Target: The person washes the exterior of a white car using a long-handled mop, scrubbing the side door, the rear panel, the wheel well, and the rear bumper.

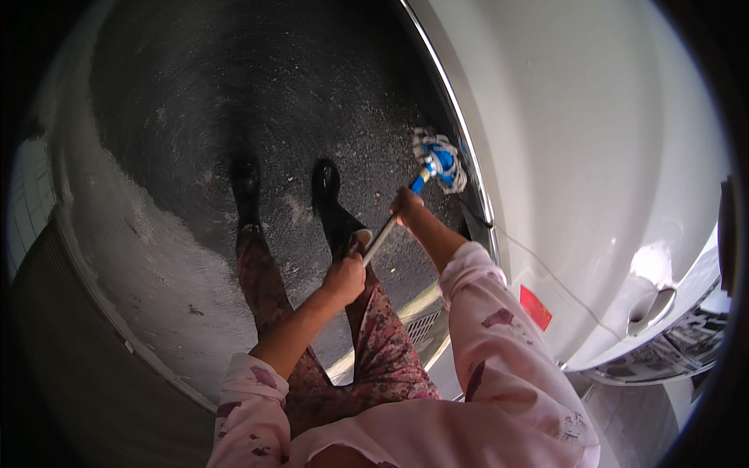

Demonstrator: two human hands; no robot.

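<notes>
Both my hands grip the pale handle of a string mop. My left hand is closed around the handle's near end, above my knee. Farther along, close to the mop's blue socket, my right hand is closed around it too. The mop head, blue with whitish strings, is beside the chrome trim along the lower edge of a light-coloured car; whether it touches the trim or the floor I cannot tell.
The car body fills the right side, with a door handle, a red sticker and a thin cord across it. My black boots stand on dark, wet-looking ground. A floor grate lies near my leg.
</notes>
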